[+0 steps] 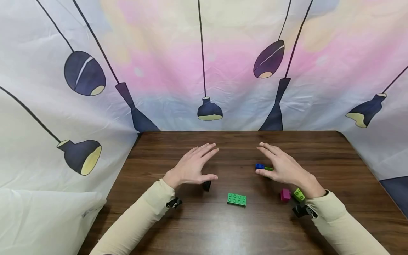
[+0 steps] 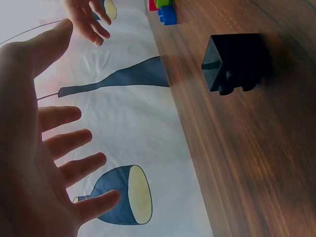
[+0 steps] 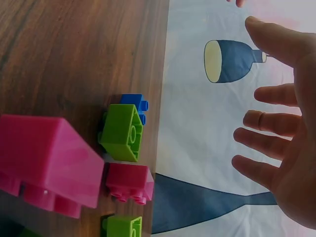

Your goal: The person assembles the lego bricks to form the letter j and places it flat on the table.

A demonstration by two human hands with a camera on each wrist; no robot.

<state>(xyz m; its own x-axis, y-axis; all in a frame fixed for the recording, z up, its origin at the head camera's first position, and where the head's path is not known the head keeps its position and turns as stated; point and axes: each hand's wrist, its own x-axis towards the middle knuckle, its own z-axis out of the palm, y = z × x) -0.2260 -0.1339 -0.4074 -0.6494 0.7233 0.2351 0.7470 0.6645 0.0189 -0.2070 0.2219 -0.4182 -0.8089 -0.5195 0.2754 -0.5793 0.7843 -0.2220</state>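
Note:
Both hands hover over the wooden table with fingers spread, holding nothing. My left hand [image 1: 192,166] is above and beside a black block [image 1: 206,186], which it partly hides; in the left wrist view the black block [image 2: 237,61] lies apart from the fingers. My right hand [image 1: 285,169] is over the right side, its thumb near a blue block [image 1: 259,166] and a green block [image 1: 268,169] that it partly covers. Below that wrist lie a magenta block [image 1: 285,195] and a lime block [image 1: 299,195]. A green eight-stud brick [image 1: 237,199] lies between the forearms.
The dark wooden table [image 1: 204,226] ends at a hanging cloth [image 1: 178,71] printed with lamps, which also runs down the left and right sides. In the right wrist view a large pink block [image 3: 49,158] is close to the camera, with a smaller pink block [image 3: 129,181] beyond.

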